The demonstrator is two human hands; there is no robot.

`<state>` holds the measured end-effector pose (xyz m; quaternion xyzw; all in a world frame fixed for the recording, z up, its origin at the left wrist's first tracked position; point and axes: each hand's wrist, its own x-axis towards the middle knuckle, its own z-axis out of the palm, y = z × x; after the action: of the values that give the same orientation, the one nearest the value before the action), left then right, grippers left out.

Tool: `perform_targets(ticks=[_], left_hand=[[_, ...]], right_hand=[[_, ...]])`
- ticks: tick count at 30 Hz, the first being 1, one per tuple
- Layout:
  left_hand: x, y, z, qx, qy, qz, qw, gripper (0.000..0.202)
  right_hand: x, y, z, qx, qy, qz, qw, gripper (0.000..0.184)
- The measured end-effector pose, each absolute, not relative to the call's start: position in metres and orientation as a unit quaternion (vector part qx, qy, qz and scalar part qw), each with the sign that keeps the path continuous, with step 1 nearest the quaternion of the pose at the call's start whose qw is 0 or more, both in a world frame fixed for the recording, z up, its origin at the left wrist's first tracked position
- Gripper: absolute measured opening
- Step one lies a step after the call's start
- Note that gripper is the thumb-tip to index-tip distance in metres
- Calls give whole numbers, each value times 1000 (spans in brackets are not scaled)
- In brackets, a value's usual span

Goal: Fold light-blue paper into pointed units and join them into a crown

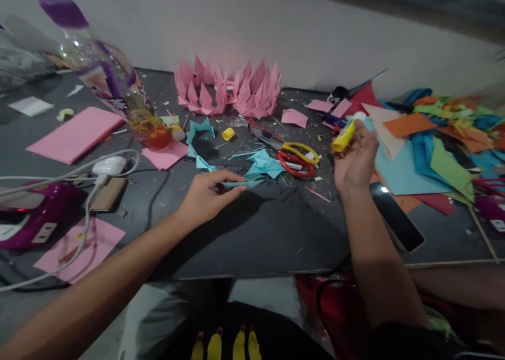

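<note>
Between thumb and fingers, my left hand pinches a folded blue paper piece just above the dark table. My right hand is raised at the right, its fingers closed around a yellow glue stick. A small yellow cap lies on the table beyond my left hand. Loose folded blue paper pieces sit right behind the held one. To their left is a curved chain of joined blue pieces. Scissors with red and yellow handles lie between my hands.
Two pink folded-paper rings stand against the wall. A bottle with a purple cap rises at the left, near pink paper sheets, white cables and a purple device. A phone and coloured paper lie at the right.
</note>
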<state>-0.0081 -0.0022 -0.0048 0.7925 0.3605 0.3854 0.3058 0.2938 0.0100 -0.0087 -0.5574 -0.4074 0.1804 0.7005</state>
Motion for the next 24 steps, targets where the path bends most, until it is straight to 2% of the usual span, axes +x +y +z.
perform_targets(ticks=[2, 5, 8, 13, 18, 24], left_hand=[[-8, -1, -3, 761, 383, 387, 353, 17], [-8, 0, -1, 743, 379, 387, 394, 18], [-8, 1, 0, 741, 371, 385, 406, 19], [-8, 0, 2, 722, 377, 381, 439, 21], [-7, 1, 3, 668, 368, 386, 520, 23], [-6, 3, 0, 616, 366, 389, 579, 22]], right_hand=[[301, 14, -16, -580, -410, 141, 690, 37], [306, 15, -24, -600, -411, 101, 679, 39], [308, 14, -25, -672, -410, 59, 613, 43], [307, 14, -21, -750, -382, 80, 535, 43], [303, 12, -16, -755, -375, 86, 531, 43], [301, 8, -13, -759, -368, 82, 531, 52]])
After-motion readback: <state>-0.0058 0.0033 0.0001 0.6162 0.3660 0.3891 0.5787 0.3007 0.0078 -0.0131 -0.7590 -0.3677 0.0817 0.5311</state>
